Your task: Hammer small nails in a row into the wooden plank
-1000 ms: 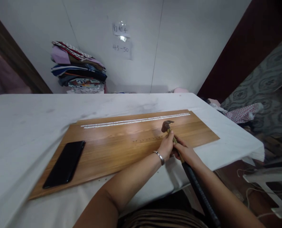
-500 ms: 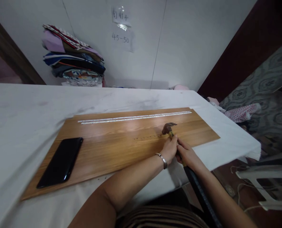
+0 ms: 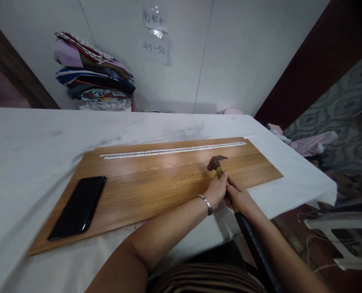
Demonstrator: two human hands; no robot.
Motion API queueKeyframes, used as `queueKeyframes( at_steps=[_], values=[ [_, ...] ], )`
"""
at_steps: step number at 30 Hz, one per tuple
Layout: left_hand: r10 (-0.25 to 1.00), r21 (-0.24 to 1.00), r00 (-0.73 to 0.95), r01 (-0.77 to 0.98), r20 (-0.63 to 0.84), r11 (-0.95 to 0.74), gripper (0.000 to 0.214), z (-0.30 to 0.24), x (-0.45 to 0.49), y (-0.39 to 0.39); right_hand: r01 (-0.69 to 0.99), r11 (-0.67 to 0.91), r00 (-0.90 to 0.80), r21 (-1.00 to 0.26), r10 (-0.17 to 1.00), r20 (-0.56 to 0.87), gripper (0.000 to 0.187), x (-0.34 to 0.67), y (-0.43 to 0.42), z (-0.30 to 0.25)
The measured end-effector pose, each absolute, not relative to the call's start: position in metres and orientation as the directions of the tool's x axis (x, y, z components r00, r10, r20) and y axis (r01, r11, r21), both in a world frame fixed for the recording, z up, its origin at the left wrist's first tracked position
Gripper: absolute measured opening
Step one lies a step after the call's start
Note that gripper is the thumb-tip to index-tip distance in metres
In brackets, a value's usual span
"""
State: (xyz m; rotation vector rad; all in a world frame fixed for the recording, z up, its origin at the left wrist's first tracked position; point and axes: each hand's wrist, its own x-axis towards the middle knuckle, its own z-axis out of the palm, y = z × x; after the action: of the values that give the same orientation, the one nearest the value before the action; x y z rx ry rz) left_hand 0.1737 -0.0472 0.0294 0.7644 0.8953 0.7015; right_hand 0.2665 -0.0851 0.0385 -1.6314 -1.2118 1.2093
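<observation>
A long wooden board (image 3: 144, 191) lies on the white-covered table (image 3: 31, 154). My right hand (image 3: 240, 197) is closed round the upper handle of a claw hammer (image 3: 215, 162), whose dark grip runs back under my forearm. The hammer head hovers just above a row of small nails (image 3: 190, 176) set in the board. My left hand (image 3: 217, 188), with a silver bracelet on its wrist, is pinched beside the hammer neck at the right end of that row; what it pinches is too small to make out.
A black phone (image 3: 79, 206) lies on the board's left end. A strip of white nails (image 3: 171, 150) runs along the board's far edge. Folded fabrics (image 3: 92, 83) are stacked against the wall. A white plastic stool (image 3: 342, 240) stands at the right, below the table's edge.
The hammer head has lifted slightly off the board compared with half a second ago. Both hands stay together at the right end of the nail row.
</observation>
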Motion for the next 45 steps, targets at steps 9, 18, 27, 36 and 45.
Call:
queueKeyframes(
  at_steps=[9,18,27,36,45],
  values=[
    [0.785,0.816,0.443,-0.177,-0.434,0.551,0.022,0.0324,0.1724,-0.0459,0.253,-0.276,0.105,-0.927,0.961,-0.257,0.044,0.2671,-0.0842,0.0371],
    [0.784,0.805,0.444,-0.2,-0.434,0.559,0.022,0.0291,0.1711,-0.0443,0.225,-0.25,0.095,-0.942,0.968,-0.234,0.048,0.267,-0.0837,0.0359],
    [0.76,0.794,0.486,-0.197,-0.431,0.575,0.025,0.0292,0.1697,-0.0427,0.224,-0.23,0.088,-0.947,0.973,-0.216,0.044,0.2702,-0.0817,0.0322],
    [0.765,0.787,0.488,-0.223,-0.42,0.575,0.021,0.0259,0.1711,-0.0402,0.268,-0.224,0.094,-0.937,0.974,-0.206,0.046,0.2691,-0.0804,0.0346],
    [0.787,0.789,0.47,-0.26,-0.4,0.557,0.022,0.0238,0.1712,-0.0395,0.279,-0.22,0.094,-0.935,0.975,-0.201,0.045,0.2683,-0.0823,0.0363]
  ],
)
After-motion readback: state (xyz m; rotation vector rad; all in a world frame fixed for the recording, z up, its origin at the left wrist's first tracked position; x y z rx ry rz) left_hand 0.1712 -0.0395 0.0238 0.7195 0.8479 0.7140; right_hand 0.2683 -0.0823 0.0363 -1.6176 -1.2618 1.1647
